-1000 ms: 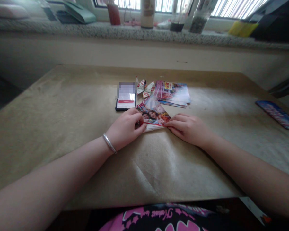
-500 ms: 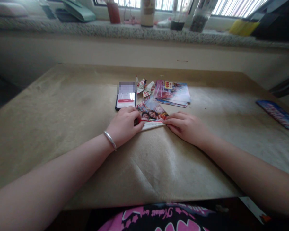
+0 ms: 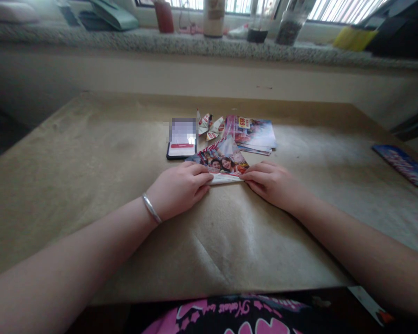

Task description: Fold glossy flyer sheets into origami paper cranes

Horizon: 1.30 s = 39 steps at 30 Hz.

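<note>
A printed flyer (image 3: 226, 157), folded to a triangular shape, lies on the table between my hands, with a white folded strip along its near edge. My left hand (image 3: 183, 185), a silver bangle at its wrist, is closed on the left end of that strip, fingers on top. At the right end, my right hand (image 3: 270, 182) pinches the corner between thumb and fingers. Just behind the flyer sits a small folded paper figure (image 3: 211, 127). To its left lies a phone (image 3: 182, 146) with a lit screen, and to its right a stack of printed flyers (image 3: 256, 134).
A tan cloth covers the table (image 3: 90, 185). Far to the right lies a blue printed strip (image 3: 400, 164). Behind the table, a stone windowsill (image 3: 181, 42) holds a red container (image 3: 164, 16), several jars and a yellow object (image 3: 354, 38).
The flyer has shifted slightly to the right and turned a little. My left hand has slid lower, its fingers flatter along the near edge. My right hand has moved slightly right, still pinching the corner.
</note>
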Motion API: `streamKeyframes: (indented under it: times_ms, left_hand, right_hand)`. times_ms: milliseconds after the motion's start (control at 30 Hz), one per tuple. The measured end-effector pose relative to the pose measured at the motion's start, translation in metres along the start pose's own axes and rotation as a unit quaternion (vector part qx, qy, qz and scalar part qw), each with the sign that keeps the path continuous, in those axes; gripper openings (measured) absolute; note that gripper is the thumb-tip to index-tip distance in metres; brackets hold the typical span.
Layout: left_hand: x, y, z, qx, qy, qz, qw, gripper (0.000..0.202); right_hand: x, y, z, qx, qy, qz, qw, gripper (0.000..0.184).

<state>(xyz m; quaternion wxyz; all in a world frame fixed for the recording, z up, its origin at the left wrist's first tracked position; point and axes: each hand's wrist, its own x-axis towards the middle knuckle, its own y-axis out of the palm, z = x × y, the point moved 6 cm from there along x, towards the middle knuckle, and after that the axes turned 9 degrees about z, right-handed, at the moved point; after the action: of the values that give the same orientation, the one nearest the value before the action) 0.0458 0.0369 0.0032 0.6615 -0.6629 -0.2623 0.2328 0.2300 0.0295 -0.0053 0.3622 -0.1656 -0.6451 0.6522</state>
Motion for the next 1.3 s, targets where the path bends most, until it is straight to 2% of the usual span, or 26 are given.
streamKeyframes:
  times_ms: [567, 833, 1033, 1167, 1300]
  left_hand:
    - [0.005, 0.003, -0.003, 0.071, -0.03, 0.018, 0.997, 0.032]
    - [0.005, 0.001, -0.005, 0.074, -0.029, 0.003, 0.997, 0.029]
    - [0.002, 0.003, -0.003, 0.084, -0.028, -0.011, 0.996, 0.031]
    - [0.003, 0.004, -0.005, 0.09, -0.034, -0.007, 0.995, 0.031]
    - [0.005, 0.003, -0.006, 0.094, -0.042, -0.001, 0.995, 0.032]
  right_hand:
    - [0.003, 0.0, 0.002, -0.049, 0.021, -0.002, 0.999, 0.023]
    - [0.004, 0.005, -0.001, -0.041, 0.017, 0.008, 0.999, 0.024]
    - [0.009, 0.009, 0.002, -0.078, -0.003, 0.039, 0.996, 0.034]
    - [0.014, 0.01, 0.001, -0.103, -0.005, 0.064, 0.993, 0.035]
    - [0.013, 0.011, 0.0, -0.094, 0.0, 0.063, 0.994, 0.034]
